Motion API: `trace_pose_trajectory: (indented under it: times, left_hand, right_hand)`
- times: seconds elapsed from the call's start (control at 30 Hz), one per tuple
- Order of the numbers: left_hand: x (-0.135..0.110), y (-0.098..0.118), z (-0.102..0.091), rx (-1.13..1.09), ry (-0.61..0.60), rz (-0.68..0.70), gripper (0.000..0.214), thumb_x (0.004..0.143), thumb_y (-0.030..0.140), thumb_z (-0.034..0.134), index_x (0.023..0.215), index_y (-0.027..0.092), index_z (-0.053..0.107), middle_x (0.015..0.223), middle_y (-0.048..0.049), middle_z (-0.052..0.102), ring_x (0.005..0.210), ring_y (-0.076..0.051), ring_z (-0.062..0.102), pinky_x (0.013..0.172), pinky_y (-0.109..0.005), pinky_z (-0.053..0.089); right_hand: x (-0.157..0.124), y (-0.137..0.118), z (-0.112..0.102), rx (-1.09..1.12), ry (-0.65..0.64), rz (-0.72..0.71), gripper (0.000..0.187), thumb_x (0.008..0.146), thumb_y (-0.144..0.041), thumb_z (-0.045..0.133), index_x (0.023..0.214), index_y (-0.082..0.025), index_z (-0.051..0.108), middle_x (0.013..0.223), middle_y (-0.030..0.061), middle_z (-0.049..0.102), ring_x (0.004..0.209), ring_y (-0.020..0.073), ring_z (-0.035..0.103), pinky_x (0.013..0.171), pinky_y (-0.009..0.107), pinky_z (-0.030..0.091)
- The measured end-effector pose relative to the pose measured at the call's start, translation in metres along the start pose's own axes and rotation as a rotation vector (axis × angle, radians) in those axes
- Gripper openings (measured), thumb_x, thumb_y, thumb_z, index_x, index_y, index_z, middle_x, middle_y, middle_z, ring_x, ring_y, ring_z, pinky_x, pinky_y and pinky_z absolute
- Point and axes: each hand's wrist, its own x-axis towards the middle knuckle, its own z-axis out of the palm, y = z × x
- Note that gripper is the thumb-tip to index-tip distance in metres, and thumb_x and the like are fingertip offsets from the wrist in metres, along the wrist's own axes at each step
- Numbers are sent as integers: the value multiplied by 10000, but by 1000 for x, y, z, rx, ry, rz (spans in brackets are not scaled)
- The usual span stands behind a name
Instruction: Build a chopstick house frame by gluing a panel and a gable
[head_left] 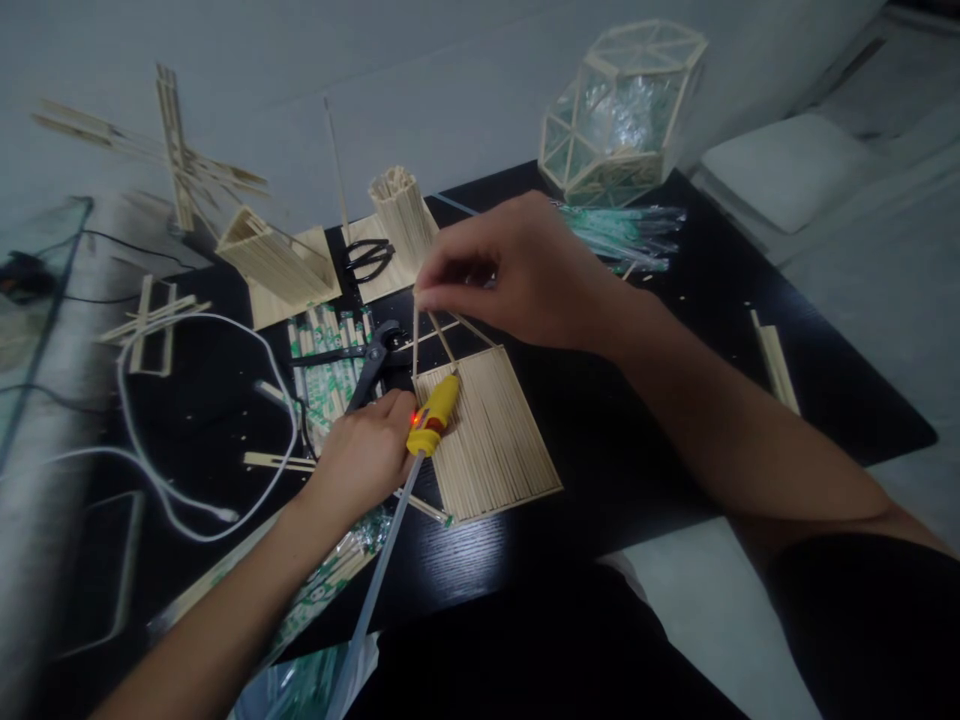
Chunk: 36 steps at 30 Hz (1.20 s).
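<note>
My left hand is wrapped round a yellow hot glue gun with a red light and a long clear glue stick trailing from its back. Its nozzle points at the far edge of a square panel of side-by-side wooden sticks, lying flat on the table. Over that edge, my right hand pinches the top of thin wooden sticks that slope down to the panel. Where the fingertips meet the sticks is partly hidden.
Black pliers lie on wrapped chopsticks at the left, near a looped white cable. Behind stand a stick holder, black scissors and a slanted stick box. A geometric stick frame is at the back right.
</note>
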Motion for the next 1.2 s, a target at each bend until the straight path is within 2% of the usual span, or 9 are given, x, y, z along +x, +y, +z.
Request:
trace_pose_trajectory:
  times: [0.63,0.83,1.0,1.2]
  left_hand:
    - [3,1,-6,16,-113,-61,208,1004,363,491,1024,177,582,968,-110,693,827,-297,716,620,-359,434]
    - [3,0,-5,10,-89,-70,192,988,344,516,1036,172,588,976,-114,691,828,-281,707,613,-340,421]
    - [0,-2,-1,-31,-18,-7,223,1000,374,490,1041,184,599,973,-96,682,781,-259,691,585,-336,415]
    - [1,-2,-3,-29,-9,29,234,1008,359,457,1027,179,604,971,-94,683,757,-246,685,577,-336,430]
  right_hand:
    - [0,-1,0,-1,-2,10,114,937,-283,718,870,-234,796,885,10,817,780,172,721,742,297,530]
    - [0,-3,-1,-4,-14,41,107,933,-292,721,875,-249,799,901,9,822,809,184,730,743,301,551]
    - [0,-3,-1,9,-15,33,101,936,-285,720,878,-242,791,910,5,823,814,175,727,763,294,551]
    - [0,-3,-1,27,-14,47,97,925,-274,714,869,-245,788,910,10,822,821,182,727,766,298,546]
